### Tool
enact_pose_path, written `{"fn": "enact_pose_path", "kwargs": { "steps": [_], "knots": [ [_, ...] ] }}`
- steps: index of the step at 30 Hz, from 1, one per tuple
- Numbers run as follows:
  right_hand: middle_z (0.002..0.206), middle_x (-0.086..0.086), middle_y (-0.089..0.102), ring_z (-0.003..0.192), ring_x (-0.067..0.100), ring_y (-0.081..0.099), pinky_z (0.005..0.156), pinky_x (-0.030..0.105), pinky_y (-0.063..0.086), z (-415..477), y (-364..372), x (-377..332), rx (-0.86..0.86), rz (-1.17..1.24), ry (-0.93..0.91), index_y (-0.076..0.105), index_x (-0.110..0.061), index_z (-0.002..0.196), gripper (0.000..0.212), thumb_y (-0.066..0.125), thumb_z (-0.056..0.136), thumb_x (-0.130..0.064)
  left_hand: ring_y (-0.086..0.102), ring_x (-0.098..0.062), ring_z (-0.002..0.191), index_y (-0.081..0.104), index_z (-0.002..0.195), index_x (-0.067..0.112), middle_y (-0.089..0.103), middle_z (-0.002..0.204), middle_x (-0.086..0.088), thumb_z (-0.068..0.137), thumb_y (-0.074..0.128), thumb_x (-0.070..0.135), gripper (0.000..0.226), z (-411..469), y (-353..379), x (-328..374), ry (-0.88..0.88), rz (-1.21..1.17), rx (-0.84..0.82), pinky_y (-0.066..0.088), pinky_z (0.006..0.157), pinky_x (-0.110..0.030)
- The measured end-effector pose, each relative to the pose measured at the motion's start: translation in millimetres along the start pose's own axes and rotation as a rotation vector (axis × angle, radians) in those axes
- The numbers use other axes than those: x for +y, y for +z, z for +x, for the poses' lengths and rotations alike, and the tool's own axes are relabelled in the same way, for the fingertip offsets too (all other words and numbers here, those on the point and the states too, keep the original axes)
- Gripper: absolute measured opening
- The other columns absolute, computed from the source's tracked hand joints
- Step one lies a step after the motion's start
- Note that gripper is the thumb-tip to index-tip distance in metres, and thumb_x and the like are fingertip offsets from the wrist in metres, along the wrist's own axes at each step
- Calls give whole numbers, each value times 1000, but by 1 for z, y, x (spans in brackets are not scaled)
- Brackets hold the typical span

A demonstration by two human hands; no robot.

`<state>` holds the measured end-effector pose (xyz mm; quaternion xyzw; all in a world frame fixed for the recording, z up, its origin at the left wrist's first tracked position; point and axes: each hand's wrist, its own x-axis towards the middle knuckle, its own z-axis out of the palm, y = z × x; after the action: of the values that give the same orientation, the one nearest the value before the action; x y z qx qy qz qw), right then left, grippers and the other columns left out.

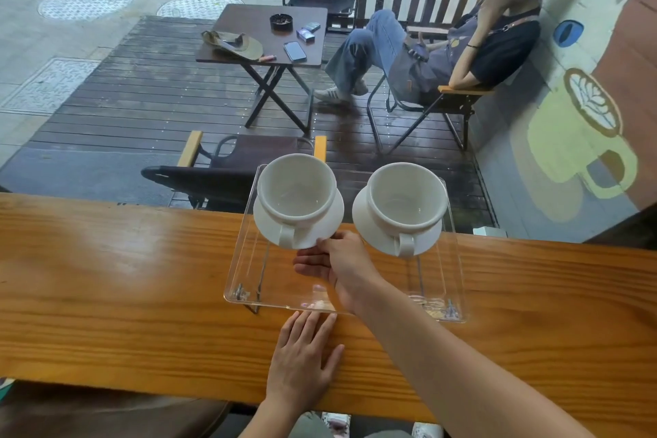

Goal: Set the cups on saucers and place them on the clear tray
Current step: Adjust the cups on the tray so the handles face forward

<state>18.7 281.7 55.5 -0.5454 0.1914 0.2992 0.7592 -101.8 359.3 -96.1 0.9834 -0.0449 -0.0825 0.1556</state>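
Two white cups stand on white saucers at the far end of the clear tray (249, 281), handles pointing toward me. The left cup (297, 188) rests on the left saucer (265, 220); the right cup (405, 194) rests on the right saucer (362, 220). My right hand (337, 267) reaches over the tray, its thumb and fingers pinching the near rim of the left saucer. My left hand (305, 352) lies flat and open on the wooden counter (124, 277), fingertips touching the tray's near edge.
The tray sits on the counter's far edge, partly overhanging it. Beyond the counter is a wet deck with a folding chair (227, 167), a small table (263, 35) with a phone and ashtray, and a seated person (462, 46) at the right.
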Motion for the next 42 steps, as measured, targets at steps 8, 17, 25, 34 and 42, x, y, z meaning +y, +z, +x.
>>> {"fn": "enact_pose_path", "kwargs": {
  "steps": [8, 17, 25, 34, 42],
  "knots": [
    [89, 13, 68, 73, 20, 71, 63, 29, 59, -29, -31, 8, 5, -164, 15, 54, -6, 108, 16, 50, 94, -15, 57, -19, 117, 57, 122, 27, 63, 125, 0, 81, 44, 55, 51, 1, -3, 1, 17, 2, 6, 22, 108, -31],
    [94, 22, 69, 78, 29, 73, 67, 34, 61, -57, -79, 9, 253, 141, -42, 49, -8, 109, 15, 42, 98, -16, 60, -23, 114, 62, 120, 22, 64, 125, -5, 88, 15, 61, 68, 2, -11, 3, -8, -19, -68, 6, 108, -23],
    [89, 23, 67, 72, 30, 71, 56, 36, 61, -40, -82, -10, 362, 278, -81, 44, -2, 126, 32, 45, 98, -17, 59, -23, 115, 61, 121, 22, 62, 127, -6, 88, 12, 62, 71, 5, -12, 4, -7, 2, -129, 0, 109, -22],
    [88, 24, 67, 52, 27, 72, 46, 37, 60, -31, -77, -9, 478, 367, -141, 44, -8, 117, 22, 43, 97, -2, 61, -24, 111, 63, 118, 21, 64, 123, -7, 89, 12, 60, 70, 6, -16, 4, 13, -9, -148, -1, 110, -19],
    [89, 23, 68, 57, 29, 73, 47, 37, 60, -33, -80, -7, 509, 409, -161, 45, -7, 122, 25, 42, 98, -5, 60, -23, 113, 61, 120, 23, 63, 125, -5, 89, 13, 61, 69, 8, -12, 2, 21, 0, -162, -3, 110, -20]
  ]
}}
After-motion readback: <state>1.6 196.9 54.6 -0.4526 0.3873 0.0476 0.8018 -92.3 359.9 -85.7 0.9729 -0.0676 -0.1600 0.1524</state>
